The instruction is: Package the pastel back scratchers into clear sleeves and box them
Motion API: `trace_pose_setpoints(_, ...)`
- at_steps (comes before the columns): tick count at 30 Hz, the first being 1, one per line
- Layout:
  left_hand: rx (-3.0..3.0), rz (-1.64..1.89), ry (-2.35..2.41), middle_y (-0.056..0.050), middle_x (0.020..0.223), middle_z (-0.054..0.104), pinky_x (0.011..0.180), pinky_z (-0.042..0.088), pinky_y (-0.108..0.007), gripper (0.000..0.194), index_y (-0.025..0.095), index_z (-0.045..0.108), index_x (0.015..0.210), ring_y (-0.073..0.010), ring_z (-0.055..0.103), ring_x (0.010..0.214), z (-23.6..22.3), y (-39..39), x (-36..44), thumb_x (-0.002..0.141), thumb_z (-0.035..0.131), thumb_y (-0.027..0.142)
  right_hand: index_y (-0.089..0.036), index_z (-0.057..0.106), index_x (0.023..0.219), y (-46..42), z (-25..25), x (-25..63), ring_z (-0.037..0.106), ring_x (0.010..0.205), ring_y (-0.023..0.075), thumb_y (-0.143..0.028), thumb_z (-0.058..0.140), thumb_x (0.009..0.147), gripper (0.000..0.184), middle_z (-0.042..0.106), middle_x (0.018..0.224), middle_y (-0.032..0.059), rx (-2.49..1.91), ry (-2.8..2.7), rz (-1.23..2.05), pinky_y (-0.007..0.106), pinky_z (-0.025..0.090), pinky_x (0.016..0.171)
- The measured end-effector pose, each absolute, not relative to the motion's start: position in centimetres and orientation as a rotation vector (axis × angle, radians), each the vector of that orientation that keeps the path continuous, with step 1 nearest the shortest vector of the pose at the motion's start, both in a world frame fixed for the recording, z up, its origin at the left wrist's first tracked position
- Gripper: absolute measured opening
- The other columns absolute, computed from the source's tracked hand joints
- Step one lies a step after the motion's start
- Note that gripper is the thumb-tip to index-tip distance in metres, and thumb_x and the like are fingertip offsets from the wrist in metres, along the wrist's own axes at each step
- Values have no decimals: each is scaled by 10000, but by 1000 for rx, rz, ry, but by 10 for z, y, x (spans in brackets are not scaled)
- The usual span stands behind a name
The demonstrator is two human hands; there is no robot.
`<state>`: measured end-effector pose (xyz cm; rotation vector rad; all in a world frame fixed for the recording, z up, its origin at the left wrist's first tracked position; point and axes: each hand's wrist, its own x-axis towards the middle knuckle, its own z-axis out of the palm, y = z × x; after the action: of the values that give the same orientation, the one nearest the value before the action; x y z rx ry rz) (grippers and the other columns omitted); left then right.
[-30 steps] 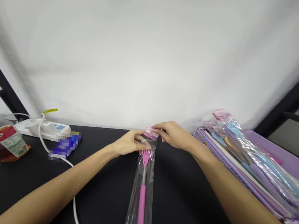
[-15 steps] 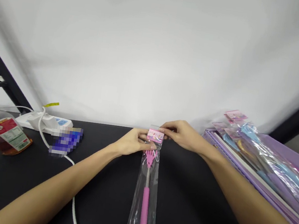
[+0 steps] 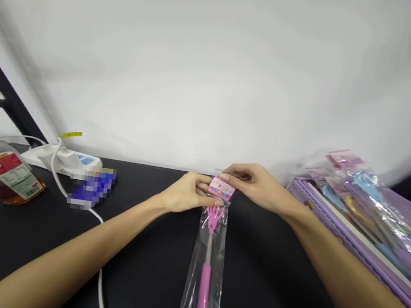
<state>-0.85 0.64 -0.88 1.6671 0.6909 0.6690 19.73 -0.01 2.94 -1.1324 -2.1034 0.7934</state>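
A pink back scratcher with a hand-shaped head lies lengthwise in a clear plastic bag on the black tabletop. At the bag's far end is a pink printed card. My left hand grips the card and bag top from the left, thumb over the card's lower edge. From the right, my right hand pinches the card's upper right corner between thumb and fingers. The card is tilted slightly, its right side lower. Some of my fingertips are hidden behind it.
To the right, a purple box holds several bagged sticks with pink cards. On the left are a bottle of amber liquid, a white power strip, its cable and a blurred blue item. A white wall rises behind.
The card has turned from nearly level to tilted, and different print shows on it. Both hands stay on it. The camera view has shifted slightly.
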Motion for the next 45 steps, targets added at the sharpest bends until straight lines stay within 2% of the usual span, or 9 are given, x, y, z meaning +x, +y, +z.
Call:
trace_pose_setpoints(6, 1672, 597, 672, -123, 1045, 736, 900, 552, -369, 421, 133, 708, 1088, -238, 704, 957, -15, 10, -11, 734, 783, 348, -157, 714, 773, -4, 32, 192, 638, 731, 190, -381, 699, 767, 225, 709, 762, 49, -1175, -2009, 844, 293, 483, 672)
trace_pose_setpoints(11, 1707, 601, 736, -124, 1002, 744, 880, 555, -369, 405, 123, 731, 1030, -259, 703, 956, -16, 10, -12, 730, 777, 392, -163, 631, 685, -3, 29, 191, 538, 608, 136, -402, 781, 657, 283, 602, 636, 4, -1207, -1899, 867, 267, 424, 564)
trace_pose_setpoints(16, 1692, 621, 738, -120, 993, 746, 859, 564, -364, 388, 128, 724, 1051, -253, 706, 941, -13, 8, -10, 748, 766, 366, -175, 607, 716, -4, 31, 195, 549, 670, 141, -393, 737, 723, 254, 599, 690, -1, -1126, -1959, 776, 277, 441, 629)
trace_pose_setpoints(21, 1707, 647, 829, -114, 963, 751, 831, 567, -357, 358, 123, 732, 1038, -251, 710, 911, -12, 8, -10, 759, 757, 345, -187, 717, 787, -4, 37, 205, 619, 944, 213, -428, 681, 790, 244, 678, 1072, 70, -1094, -2117, 806, 331, 476, 808)
trace_pose_setpoints(30, 1671, 768, 813, -95, 995, 750, 844, 557, -302, 385, 160, 723, 1083, -227, 705, 933, -9, 10, -11, 754, 771, 352, -202, 589, 913, -1, 28, 206, 666, 757, 197, -323, 685, 787, 200, 712, 779, 27, -1180, -2011, 906, 300, 491, 690)
trace_pose_setpoints(37, 1672, 708, 758, -76, 786, 734, 672, 591, -315, 478, 135, 643, 1175, -180, 691, 669, -9, 9, -9, 799, 721, 420, -218, 493, 828, -3, 29, 203, 640, 704, 169, -308, 733, 739, 271, 677, 729, -1, -1186, -1944, 882, 271, 477, 651)
trace_pose_setpoints(41, 1589, 962, 871, -94, 837, 735, 692, 605, -334, 450, 132, 625, 1151, -207, 711, 730, -10, 15, -9, 804, 718, 403, -221, 413, 798, -11, 28, 199, 642, 687, 173, -427, 713, 777, 365, 666, 722, 17, -1348, -1880, 1199, 297, 512, 645)
trace_pose_setpoints(43, 1544, 1124, 943, -93, 848, 731, 692, 610, -336, 416, 133, 621, 1138, -210, 714, 739, -10, 20, -10, 816, 705, 382, -217, 433, 835, -18, 29, 196, 638, 693, 170, -440, 710, 784, 358, 674, 736, 20, -1381, -1886, 1377, 308, 517, 666)
trace_pose_setpoints(45, 1485, 1271, 1011, -88, 871, 726, 683, 612, -330, 394, 144, 611, 1147, -204, 712, 736, -7, 22, -10, 824, 696, 353, -216, 467, 879, -24, 32, 193, 628, 691, 162, -418, 697, 800, 316, 679, 736, 14, -1375, -1892, 1369, 303, 503, 679)
